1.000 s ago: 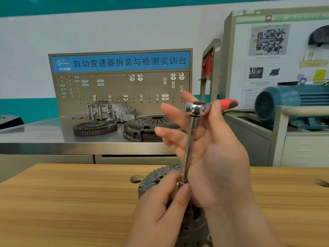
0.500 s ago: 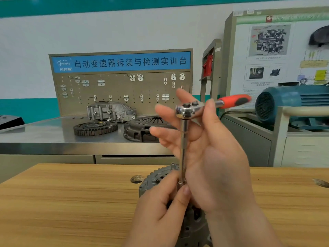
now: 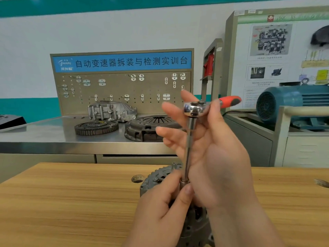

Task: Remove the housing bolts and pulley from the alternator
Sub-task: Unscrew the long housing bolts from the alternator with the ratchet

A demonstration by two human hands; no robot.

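Observation:
The grey alternator (image 3: pixel 156 177) stands on the wooden table (image 3: pixel 71 202), mostly hidden behind my hands. A chrome ratchet (image 3: pixel 194 107) with a red and black handle (image 3: pixel 229 101) sits on a long extension bar (image 3: pixel 189 148) that runs straight down to the alternator. My left hand (image 3: pixel 160 211) pinches the socket at the bar's lower end between thumb and fingers. My right hand (image 3: pixel 210 154) is raised beside the bar, thumb and index finger holding the ratchet head, the other fingers spread out to the left. The bolt itself is hidden.
A round hole (image 3: pixel 138 178) is in the table just left of the alternator. Behind, a steel bench (image 3: pixel 44 136) carries a flywheel (image 3: pixel 96 127), a clutch cover (image 3: pixel 151 127) and a gearbox housing (image 3: pixel 112 111). A blue motor (image 3: pixel 292 102) stands at the right.
The ratchet handle has swung a little around the bar, its red grip now further out to the right. My left hand has stayed on the socket.

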